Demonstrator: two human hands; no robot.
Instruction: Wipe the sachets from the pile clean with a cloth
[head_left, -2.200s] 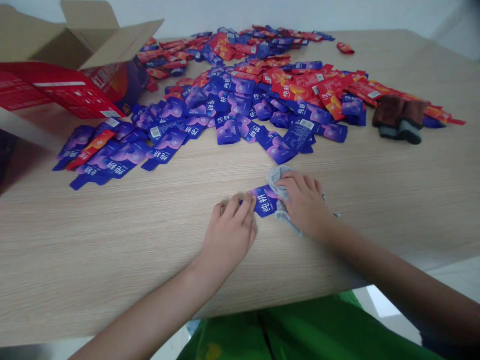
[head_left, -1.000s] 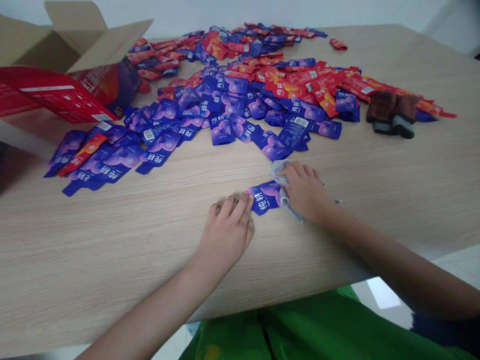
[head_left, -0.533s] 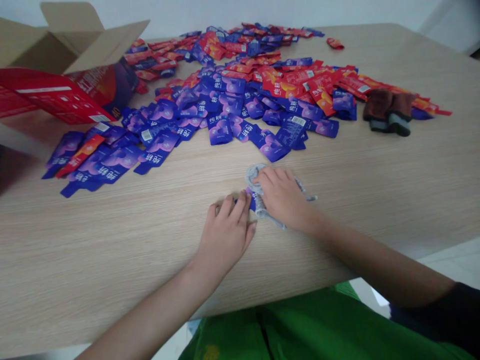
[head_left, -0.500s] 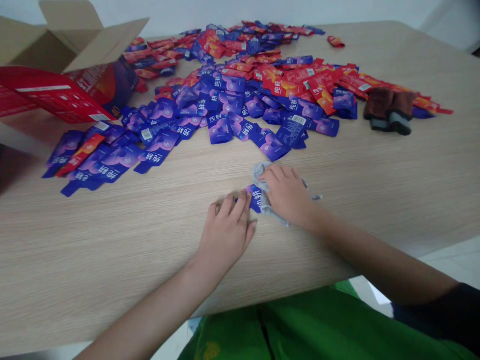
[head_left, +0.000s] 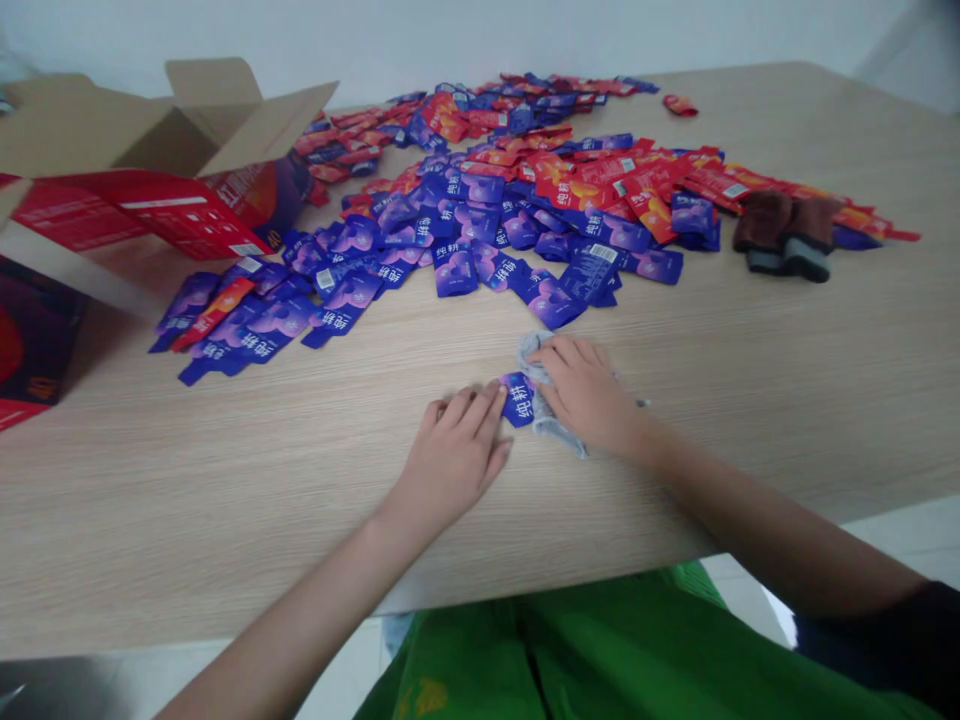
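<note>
The head camera looks forward and down at the nearby table.

Compared with one second ago, the right hand and its gray cloth cover more of the blue packet; compared with half a second ago, they sit farther right along it, baring both white characters. Left of the packet, more of a dark-blue-and-red box panel shows.

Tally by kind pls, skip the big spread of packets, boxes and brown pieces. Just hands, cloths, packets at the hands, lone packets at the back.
Hands: 2 (left hand, right hand)
Cloths: 1 (grey cloth in the right hand)
Packets at the hands: 1 visible (blue packet)
Lone packets at the back: 1 (red packet)
Total: 5
</note>
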